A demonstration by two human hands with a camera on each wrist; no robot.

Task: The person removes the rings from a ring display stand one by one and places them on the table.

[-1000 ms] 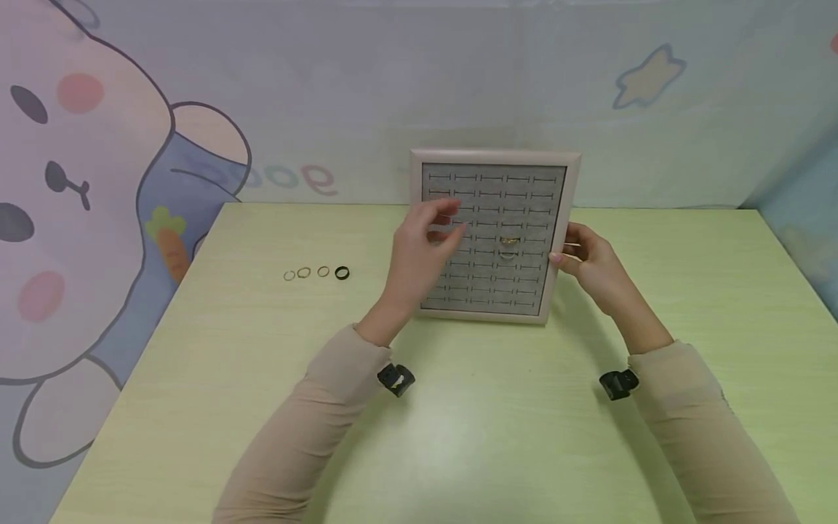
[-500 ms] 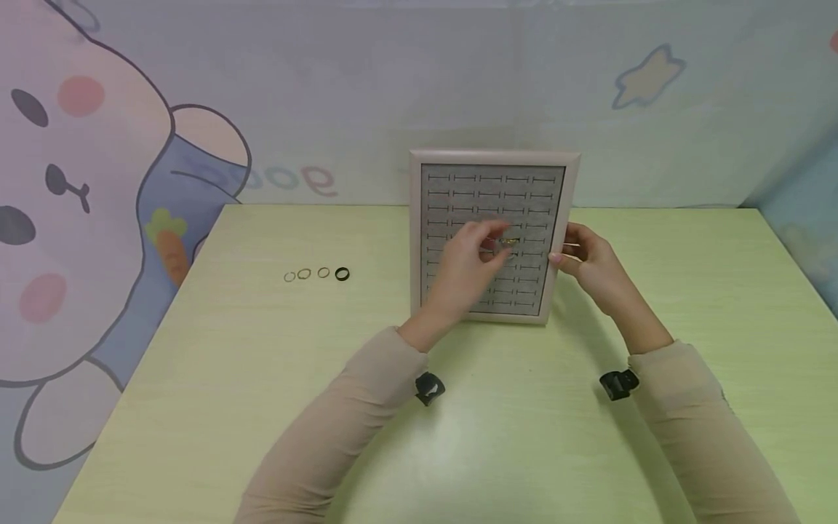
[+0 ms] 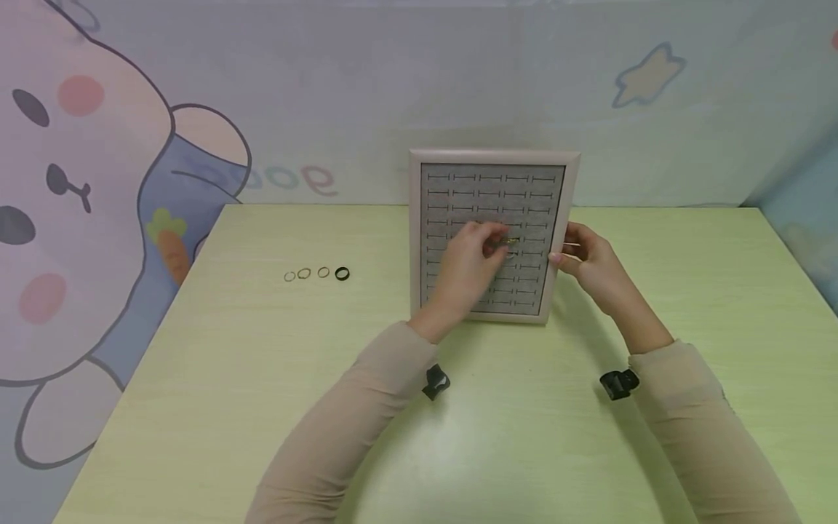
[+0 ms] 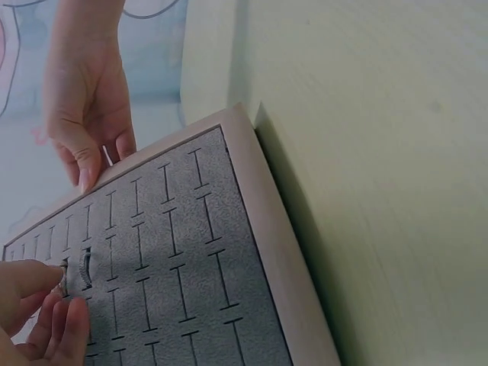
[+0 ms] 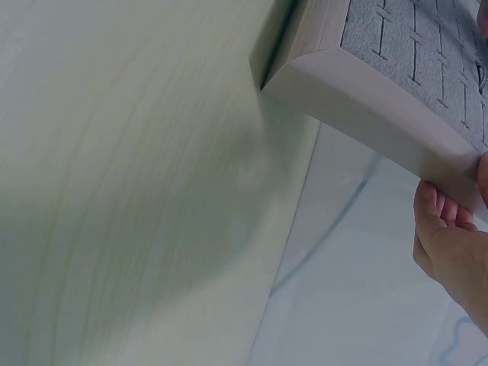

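A framed ring display board [image 3: 530, 193] with a grey slotted panel stands on the table, leaning back. My left hand [image 3: 466, 268] is at its middle, thumb and finger pinching a gold ring [image 3: 513, 241] at a slot. Just below that ring, a thin silver ring [image 3: 512, 255] sits in the panel. The left wrist view shows the silver ring [image 4: 85, 268] standing in its slot beside the fingertips, which partly hide the gold one. On the frame's right side, my right hand [image 3: 592, 263] grips the edge, thumb in front and fingers behind.
Left of the board, several rings lie in a row on the pale table [image 3: 216, 378]: thin ones such as a silvery ring [image 3: 304, 274] and a black ring [image 3: 342, 274] nearest the board. A cartoon-printed curtain [image 3: 366, 87] hangs behind the table.
My left hand has moved right across the board to the gold ring, and its fingers have closed on it. The right hand and the board have stayed put.
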